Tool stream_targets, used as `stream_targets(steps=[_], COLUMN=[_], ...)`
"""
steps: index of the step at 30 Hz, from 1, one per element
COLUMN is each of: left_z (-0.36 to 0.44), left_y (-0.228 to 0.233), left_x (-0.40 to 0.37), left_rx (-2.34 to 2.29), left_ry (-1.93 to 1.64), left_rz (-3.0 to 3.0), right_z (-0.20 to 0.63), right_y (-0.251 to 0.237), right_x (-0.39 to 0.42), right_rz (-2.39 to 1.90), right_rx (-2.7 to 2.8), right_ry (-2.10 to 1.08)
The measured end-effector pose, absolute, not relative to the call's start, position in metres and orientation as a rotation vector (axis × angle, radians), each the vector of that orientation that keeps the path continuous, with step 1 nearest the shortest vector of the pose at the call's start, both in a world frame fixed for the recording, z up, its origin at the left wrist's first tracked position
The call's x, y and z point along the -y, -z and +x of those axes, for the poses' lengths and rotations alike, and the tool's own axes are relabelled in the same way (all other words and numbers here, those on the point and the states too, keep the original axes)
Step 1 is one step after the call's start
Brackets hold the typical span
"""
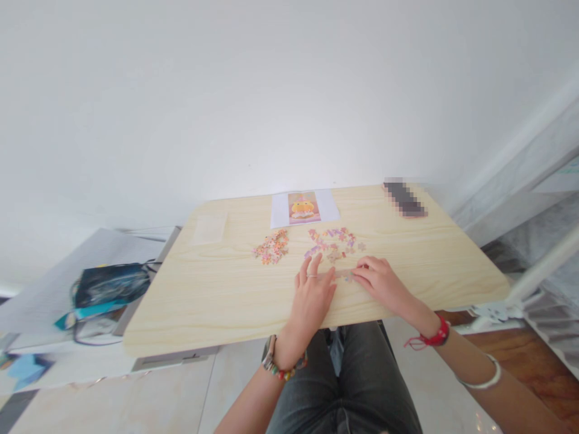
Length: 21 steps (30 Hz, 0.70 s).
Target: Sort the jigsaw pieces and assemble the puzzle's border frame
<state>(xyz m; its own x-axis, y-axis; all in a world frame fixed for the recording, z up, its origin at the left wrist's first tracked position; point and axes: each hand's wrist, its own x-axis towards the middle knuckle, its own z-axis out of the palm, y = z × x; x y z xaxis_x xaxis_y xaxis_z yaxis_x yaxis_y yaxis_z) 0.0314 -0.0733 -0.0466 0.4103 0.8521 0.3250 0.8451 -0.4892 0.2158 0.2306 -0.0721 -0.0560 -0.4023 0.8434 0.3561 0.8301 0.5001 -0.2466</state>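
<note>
Clock is centred on the row of puzzle pieces (344, 275), with 12 toward the wall (289, 96). The row lies on the wood-grain table (203, 289), near its front edge and between the two hands. Fingers cover part of it; can't tell whether the pieces are joined.

Left hand (312, 298) at 8: palm down, fingers loosely spread, thumb at the row's near end on that side. Not clenched. Ring on one finger, watch (268, 352) and beaded bracelet (287, 374) at the wrist.

Right hand (384, 286) between 3 and 4: thumb and fingertips drawn together at the row's other end. Can't tell if a piece is pinched there. Red bracelet (439, 331) at the wrist, white bangle (493, 375) further up the forearm.

Loose pieces, two groups: pink-and-purple scatter (337, 234) just short of 12, near the row; denser orange-pink pile (272, 246) at 10, further off.

Printed picture (304, 208) at 11, yellow character on white paper (280, 212). Pixelated dark phone-like slab (404, 200) at 1. Pale translucent sheet (211, 228) toward 10, well apart. Dark bag (113, 286) at 9, off the table.
</note>
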Motion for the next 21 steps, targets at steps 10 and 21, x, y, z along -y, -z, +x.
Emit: stream_targets(steps=[10,21], left_z=[0.001,0.005], left_y=[0.052,0.059], left_x=[0.067,0.060], left_rx=[-1.754,-1.704], left_ry=[-0.688,-0.798], left_rz=[2.588,2.538], right_z=[0.234,0.235], right_y=[0.052,0.053], right_x=[0.072,0.066], right_rz=[-1.402,-1.378], right_rx=[2.345,2.369], right_ry=[-0.049,-0.123])
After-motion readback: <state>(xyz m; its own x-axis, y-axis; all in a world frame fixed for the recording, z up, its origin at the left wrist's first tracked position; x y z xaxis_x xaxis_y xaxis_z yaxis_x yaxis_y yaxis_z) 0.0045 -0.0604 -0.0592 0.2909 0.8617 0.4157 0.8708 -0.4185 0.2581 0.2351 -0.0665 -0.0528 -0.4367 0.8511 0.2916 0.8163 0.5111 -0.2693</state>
